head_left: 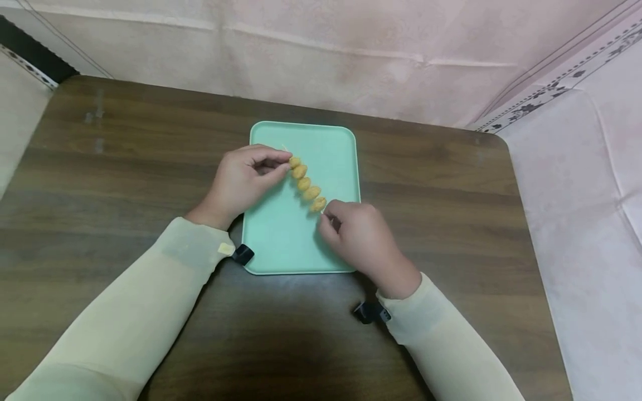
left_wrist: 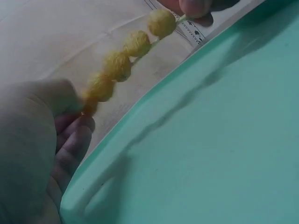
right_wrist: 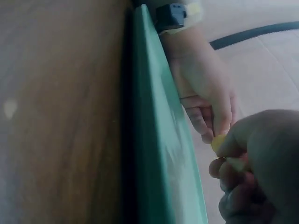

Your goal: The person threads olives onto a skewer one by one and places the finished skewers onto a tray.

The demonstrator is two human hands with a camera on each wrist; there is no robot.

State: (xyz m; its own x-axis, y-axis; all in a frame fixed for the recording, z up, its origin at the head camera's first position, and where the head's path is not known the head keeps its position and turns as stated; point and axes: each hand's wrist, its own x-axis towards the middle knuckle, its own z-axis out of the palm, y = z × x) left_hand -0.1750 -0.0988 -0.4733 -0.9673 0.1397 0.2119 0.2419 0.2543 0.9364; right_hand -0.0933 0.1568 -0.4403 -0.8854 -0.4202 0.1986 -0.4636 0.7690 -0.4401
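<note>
Several yellow, rough-surfaced balls are threaded on a thin pale stick, making a skewer (head_left: pixel 311 192) held slantwise above a mint-green tray (head_left: pixel 296 250). At its upper left end, my left hand (head_left: pixel 239 181) pinches the end ball between thumb and fingers. My right hand (head_left: pixel 358 236) pinches the bare stick at the lower right end. In the left wrist view the skewer (left_wrist: pixel 117 65) hangs clear of the tray, its shadow falling on the tray surface. My right hand (right_wrist: pixel 266 163) hides most of the skewer in the right wrist view.
Under the tray is a dark brown wooden table (head_left: pixel 150 167) with rounded far corners. Pale patterned cloth (head_left: pixel 321 61) hangs behind it and covers the right side. Small black devices (head_left: pixel 243 254) are strapped at both wrists.
</note>
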